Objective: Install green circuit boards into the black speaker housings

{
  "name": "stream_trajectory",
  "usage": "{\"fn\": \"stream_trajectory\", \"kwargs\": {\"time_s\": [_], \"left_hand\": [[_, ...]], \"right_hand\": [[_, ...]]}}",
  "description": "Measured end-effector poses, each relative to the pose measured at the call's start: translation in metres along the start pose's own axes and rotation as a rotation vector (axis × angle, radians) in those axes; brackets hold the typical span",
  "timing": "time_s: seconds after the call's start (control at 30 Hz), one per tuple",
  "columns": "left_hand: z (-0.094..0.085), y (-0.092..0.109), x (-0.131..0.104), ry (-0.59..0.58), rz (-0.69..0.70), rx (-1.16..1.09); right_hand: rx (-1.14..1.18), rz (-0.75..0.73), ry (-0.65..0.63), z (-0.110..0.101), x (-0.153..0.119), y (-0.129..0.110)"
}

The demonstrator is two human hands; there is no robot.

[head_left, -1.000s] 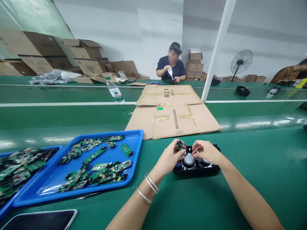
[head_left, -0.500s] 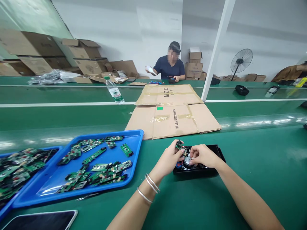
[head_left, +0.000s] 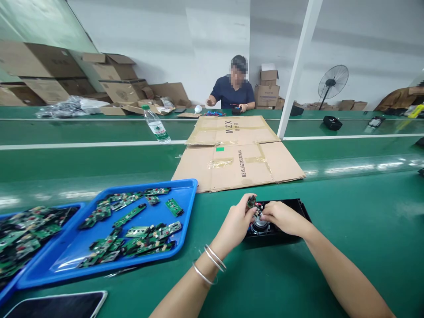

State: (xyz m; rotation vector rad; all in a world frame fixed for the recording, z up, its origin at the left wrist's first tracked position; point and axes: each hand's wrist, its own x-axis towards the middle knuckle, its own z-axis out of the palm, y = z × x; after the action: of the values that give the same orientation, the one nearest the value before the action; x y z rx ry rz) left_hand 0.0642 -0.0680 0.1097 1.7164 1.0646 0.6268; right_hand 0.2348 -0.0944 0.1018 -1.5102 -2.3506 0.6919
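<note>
Green worktop (head_left: 357,247) bears a black housing (head_left: 280,240), open side up, presumably for access. Over its left end, the left hand (head_left: 234,222) pinches a circuit board (head_left: 252,203), seemingly steadying it for the right hand (head_left: 286,217), whose fingertips bunch together; what they grip cannot be told.

Low and right of centre, we hold a circuit board (head_left: 252,202) in our left hand (head_left: 232,223), our right hand (head_left: 285,218) beside it over a black case (head_left: 274,240); a blue tray (head_left: 62,248) lies lower left
</note>
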Motion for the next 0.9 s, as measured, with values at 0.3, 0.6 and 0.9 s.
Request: {"fn": "stream_trajectory", "kwargs": {"time_s": [0.3, 0.6, 0.9], "left_hand": [[0.008, -0.002, -0.002, 0.004, 0.062, 0.312], [0.018, -0.009, -0.001, -0.004, 0.112, 0.419], [0.017, -0.009, 0.004, -0.064, 0.128, 0.317]], "right_hand": [[-0.134, 0.038, -0.010, 0.006, -0.002, 0.001], [-0.215, 0.044, -0.057, 0.003, -0.005, -0.001], [-0.177, 0.023, -0.142, -0.002, -0.005, 0.004]]}}
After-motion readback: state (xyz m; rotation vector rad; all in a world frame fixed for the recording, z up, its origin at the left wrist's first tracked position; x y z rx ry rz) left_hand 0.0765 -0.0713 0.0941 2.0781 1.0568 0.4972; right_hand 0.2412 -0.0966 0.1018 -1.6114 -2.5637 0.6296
